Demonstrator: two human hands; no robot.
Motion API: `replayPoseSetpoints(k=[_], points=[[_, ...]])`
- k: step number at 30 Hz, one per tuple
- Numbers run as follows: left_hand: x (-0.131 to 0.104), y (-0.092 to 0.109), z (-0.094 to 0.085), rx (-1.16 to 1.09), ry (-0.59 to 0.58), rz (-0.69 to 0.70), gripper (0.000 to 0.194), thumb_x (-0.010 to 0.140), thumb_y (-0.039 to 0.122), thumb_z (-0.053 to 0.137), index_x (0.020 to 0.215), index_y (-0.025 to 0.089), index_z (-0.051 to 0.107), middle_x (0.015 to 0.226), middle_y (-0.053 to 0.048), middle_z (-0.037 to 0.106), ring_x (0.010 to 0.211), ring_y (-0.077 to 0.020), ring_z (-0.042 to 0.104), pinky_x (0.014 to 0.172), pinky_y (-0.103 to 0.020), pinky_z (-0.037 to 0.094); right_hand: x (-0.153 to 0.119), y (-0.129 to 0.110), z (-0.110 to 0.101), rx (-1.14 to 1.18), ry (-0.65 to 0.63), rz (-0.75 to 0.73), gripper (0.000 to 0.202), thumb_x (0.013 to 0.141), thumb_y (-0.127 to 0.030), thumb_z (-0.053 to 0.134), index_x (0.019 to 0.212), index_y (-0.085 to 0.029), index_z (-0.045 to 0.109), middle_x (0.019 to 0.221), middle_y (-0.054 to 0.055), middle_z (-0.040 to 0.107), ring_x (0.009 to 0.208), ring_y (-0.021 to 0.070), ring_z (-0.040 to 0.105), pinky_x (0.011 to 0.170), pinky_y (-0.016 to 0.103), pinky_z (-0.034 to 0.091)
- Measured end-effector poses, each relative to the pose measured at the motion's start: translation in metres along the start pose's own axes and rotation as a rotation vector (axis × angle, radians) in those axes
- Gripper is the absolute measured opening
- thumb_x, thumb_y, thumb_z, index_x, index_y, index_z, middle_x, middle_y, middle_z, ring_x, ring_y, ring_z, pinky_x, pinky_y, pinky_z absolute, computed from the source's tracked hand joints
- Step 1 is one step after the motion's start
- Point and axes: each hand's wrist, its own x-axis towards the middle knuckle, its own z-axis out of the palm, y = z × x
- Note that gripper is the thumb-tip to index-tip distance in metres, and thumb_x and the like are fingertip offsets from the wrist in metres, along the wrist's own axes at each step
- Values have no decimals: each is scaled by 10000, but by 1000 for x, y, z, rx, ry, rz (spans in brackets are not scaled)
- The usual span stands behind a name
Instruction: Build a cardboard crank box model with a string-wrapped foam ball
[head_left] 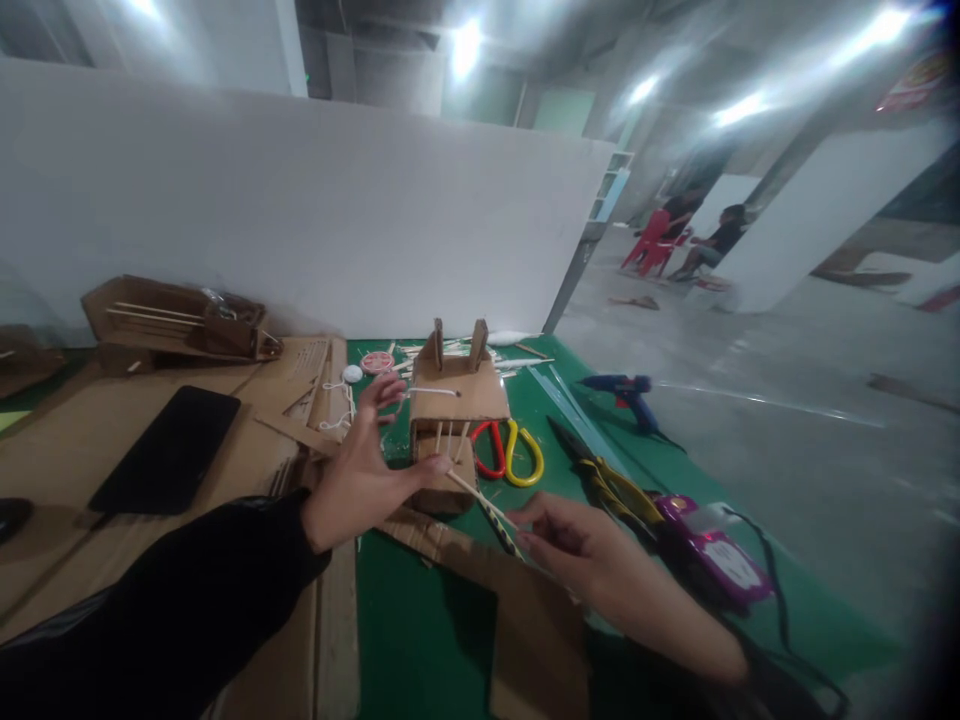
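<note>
A small cardboard model (466, 400) with two upright cardboard posts stands on the green table, with thin sticks across its front opening. White string (433, 391) runs from a hole in its top toward my left fingers. My left hand (367, 465) is spread at the model's left side. Its thumb reaches the front, close to the tip of a thin wooden stick (480, 496); whether they touch I cannot tell. My right hand (574, 540), at the lower right, pinches the stick's other end between thumb and fingers.
Scissors with red and yellow handles (525, 455) lie right of the model, then pliers (619, 490), a blue glue gun (626, 395) and a purple device (720, 560) with a cord. A black phone (169, 450) rests on cardboard sheets at left. A white partition (300, 210) stands behind.
</note>
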Motion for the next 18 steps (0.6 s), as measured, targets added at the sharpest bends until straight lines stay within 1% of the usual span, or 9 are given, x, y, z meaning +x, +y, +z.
replayPoseSetpoints(k=[3,5,8,10,13,16,18], points=[[10,5,5,-87,-115,-104,727,768,386,739,1357,253,333,1289,-108,570,1191,-275,565,986,-452,489,-1,-3,-1,-1,-4,10,311,909,-460,558,927,-155,620,705,-11,534,607,103,407,518,214,302],[12,6,7,-124,-144,-125,663,797,383,710,1344,255,358,1239,-95,613,1116,-263,617,940,-440,520,-2,-6,-1,-14,3,16,314,911,-463,550,924,-159,632,680,-14,521,586,102,397,490,208,288],[11,5,8,-80,-106,-80,613,815,345,687,1334,239,380,1202,-84,635,1104,-262,626,935,-431,521,-4,-7,-1,-45,14,9,299,910,-453,548,919,-171,646,656,-22,502,558,99,377,459,205,265],[11,3,9,-19,-69,-44,593,818,301,672,1332,233,384,1174,-77,648,1084,-261,635,931,-436,520,-4,-5,0,-57,30,-3,286,904,-449,560,914,-176,648,658,-23,506,557,100,383,461,204,273],[10,2,11,26,-44,-14,564,820,247,650,1319,243,386,1156,-60,659,1005,-235,668,911,-421,529,-5,-4,2,-74,62,-3,281,897,-449,570,935,-182,648,639,-28,498,551,104,400,466,204,288],[11,1,13,67,-38,-13,539,820,243,649,1298,246,401,1122,-49,676,934,-223,689,881,-402,535,-6,-5,1,-73,78,8,299,893,-457,573,976,-182,658,636,-28,493,546,107,402,459,206,283],[12,0,13,97,-33,-11,549,816,245,653,1303,249,400,1104,-47,685,934,-233,690,860,-404,538,-6,-8,1,-40,73,2,320,892,-468,569,989,-178,666,670,-17,515,575,112,417,481,209,302]])
